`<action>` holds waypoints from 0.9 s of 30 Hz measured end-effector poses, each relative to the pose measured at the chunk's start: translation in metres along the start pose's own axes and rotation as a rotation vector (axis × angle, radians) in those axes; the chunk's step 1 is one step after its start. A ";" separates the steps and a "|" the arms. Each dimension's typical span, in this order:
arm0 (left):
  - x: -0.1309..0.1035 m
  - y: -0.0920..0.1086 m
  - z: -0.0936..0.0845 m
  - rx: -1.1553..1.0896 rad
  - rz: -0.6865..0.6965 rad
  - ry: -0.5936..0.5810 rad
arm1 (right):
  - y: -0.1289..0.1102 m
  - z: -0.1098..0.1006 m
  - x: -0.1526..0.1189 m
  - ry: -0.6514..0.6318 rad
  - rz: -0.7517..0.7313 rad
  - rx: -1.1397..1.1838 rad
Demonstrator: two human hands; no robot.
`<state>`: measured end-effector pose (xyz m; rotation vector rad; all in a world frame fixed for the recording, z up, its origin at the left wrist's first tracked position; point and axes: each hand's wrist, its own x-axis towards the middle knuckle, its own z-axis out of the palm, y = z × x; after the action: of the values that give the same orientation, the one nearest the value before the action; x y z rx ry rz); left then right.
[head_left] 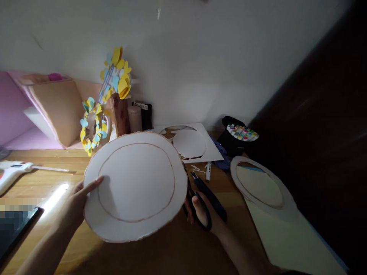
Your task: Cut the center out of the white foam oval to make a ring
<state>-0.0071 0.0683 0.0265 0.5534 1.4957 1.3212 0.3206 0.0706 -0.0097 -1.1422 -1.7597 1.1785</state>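
Note:
A round white cardboard disc (pixel 137 183) with a brown ring drawn inside its edge is held up over the table. My left hand (pixel 82 194) grips its left side, the thumb lying on the front face and the other fingers hidden behind. At the disc's right edge my right hand (pixel 202 210) holds black-handled scissors (pixel 208 219), its thumb through one loop. The scissor blades are mostly hidden behind the disc. Just beyond my right hand lies a dark blue utility knife (pixel 210 194) on the wooden table.
A white cut ring (pixel 233 172) lies on a pale board at right. Behind are a white sheet with a round cutout (pixel 212 149) and a black case of markers (pixel 242 133). A glue gun (pixel 17 170), a tablet (pixel 20 229) and a yellow-blue paper wreath (pixel 83 133) are at left.

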 end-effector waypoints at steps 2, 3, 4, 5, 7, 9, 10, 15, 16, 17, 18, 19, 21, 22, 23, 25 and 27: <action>0.000 -0.001 0.002 0.002 -0.001 -0.011 | 0.002 0.000 0.000 -0.001 0.026 0.067; 0.000 -0.001 0.003 0.002 -0.001 -0.008 | 0.004 0.000 0.000 -0.003 0.034 0.092; 0.000 -0.001 0.003 0.000 -0.003 -0.003 | 0.005 0.000 -0.001 -0.008 0.036 0.098; 0.000 -0.001 0.003 -0.001 -0.002 0.007 | 0.006 0.000 -0.001 -0.016 0.032 0.093; 0.000 -0.001 0.002 -0.001 0.002 0.019 | 0.005 -0.003 -0.001 -0.032 0.010 0.047; 0.001 -0.002 0.000 0.011 -0.001 0.009 | -0.002 -0.007 -0.001 -0.049 -0.050 -0.053; 0.001 -0.002 -0.001 0.022 -0.006 -0.006 | -0.006 -0.009 0.000 -0.057 -0.085 -0.109; 0.000 -0.002 0.000 0.029 -0.020 -0.055 | -0.019 -0.013 0.002 -0.009 -0.133 -0.164; 0.000 -0.002 0.002 0.017 -0.019 -0.053 | -0.016 -0.012 0.002 -0.008 -0.112 -0.131; -0.001 -0.002 0.003 0.007 -0.019 -0.052 | -0.013 -0.010 0.002 -0.016 -0.085 -0.097; -0.001 -0.002 0.004 0.001 -0.023 -0.048 | -0.008 -0.008 0.002 -0.024 -0.055 -0.066; -0.001 -0.002 0.005 -0.001 -0.028 -0.044 | -0.003 -0.006 0.002 -0.025 -0.028 -0.039; -0.001 -0.003 0.006 -0.003 -0.034 -0.040 | 0.004 -0.004 0.001 -0.005 0.018 -0.005; -0.001 -0.003 0.006 -0.007 -0.034 -0.040 | 0.006 -0.004 0.001 0.005 0.034 0.010; -0.001 -0.003 0.005 -0.011 -0.035 -0.040 | 0.006 -0.005 0.001 0.003 0.043 0.023; 0.001 -0.004 0.002 -0.014 -0.038 -0.043 | 0.003 -0.008 0.000 -0.012 0.020 0.004; 0.002 -0.005 -0.001 0.005 -0.041 -0.032 | -0.002 -0.012 -0.001 0.051 -0.044 -0.084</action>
<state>-0.0078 0.0684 0.0209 0.5420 1.4766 1.2719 0.3315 0.0733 -0.0039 -1.1659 -1.8003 1.0491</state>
